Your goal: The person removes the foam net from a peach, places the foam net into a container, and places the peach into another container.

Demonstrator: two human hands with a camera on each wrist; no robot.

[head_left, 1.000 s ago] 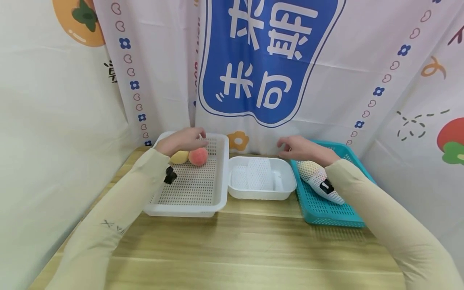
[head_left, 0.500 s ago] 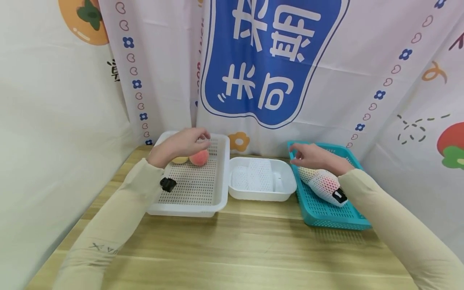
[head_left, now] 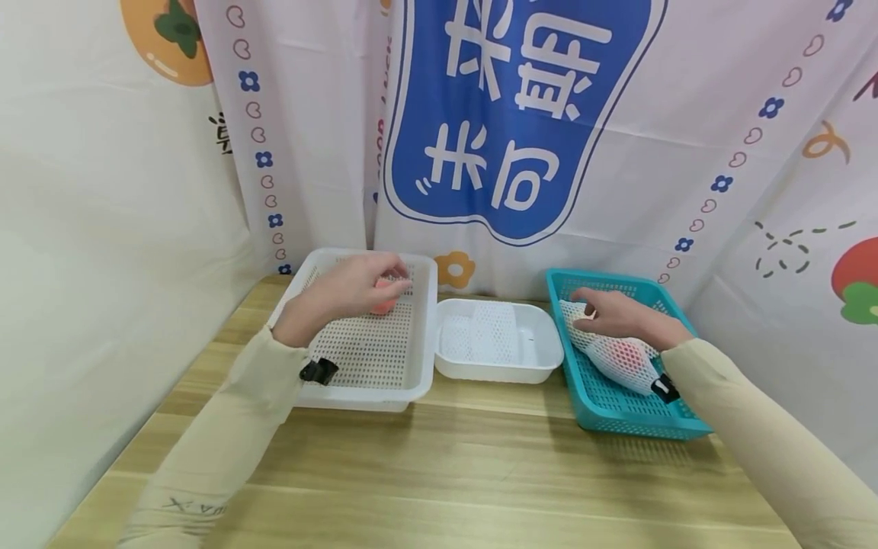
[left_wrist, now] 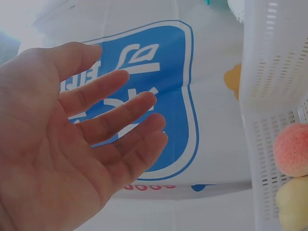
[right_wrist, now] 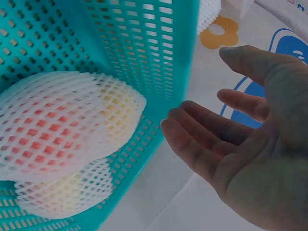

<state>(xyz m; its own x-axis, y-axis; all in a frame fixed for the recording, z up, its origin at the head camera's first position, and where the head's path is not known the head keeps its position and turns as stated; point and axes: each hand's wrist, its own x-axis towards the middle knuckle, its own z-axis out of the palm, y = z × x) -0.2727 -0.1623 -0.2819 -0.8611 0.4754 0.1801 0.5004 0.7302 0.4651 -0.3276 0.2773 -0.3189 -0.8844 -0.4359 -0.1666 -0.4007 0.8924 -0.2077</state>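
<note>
My left hand (head_left: pixel 346 291) hovers over the white basket (head_left: pixel 429 343), fingers relaxed and nothing in them. Below it lies a fuzzy pink-red peach (head_left: pixel 384 304); the left wrist view also shows a pale yellow fruit (left_wrist: pixel 293 204) beside the peach, hidden by the hand in the head view. Over the teal basket (head_left: pixel 588 415) is my right hand (head_left: pixel 620 316), empty, with loosely bent fingers. Under and beside it lie fruits in white foam nets: a reddish one (right_wrist: pixel 43 137), a yellowish one (right_wrist: pixel 120 113) and a paler one (right_wrist: pixel 62 190) beneath.
Between the baskets stands a small white tub (head_left: pixel 497 372) with white foam nets (head_left: pixel 492 335) inside. All three containers sit on a wooden table (head_left: pixel 466 465) against a printed cloth (head_left: pixel 315 152). Black straps (head_left: pixel 318 371) are at both wrists.
My right hand has moved right and nearer, from the small tub's far right corner to over the netted fruits. My left hand has shifted slightly right, covering the yellow fruit in the head view.
</note>
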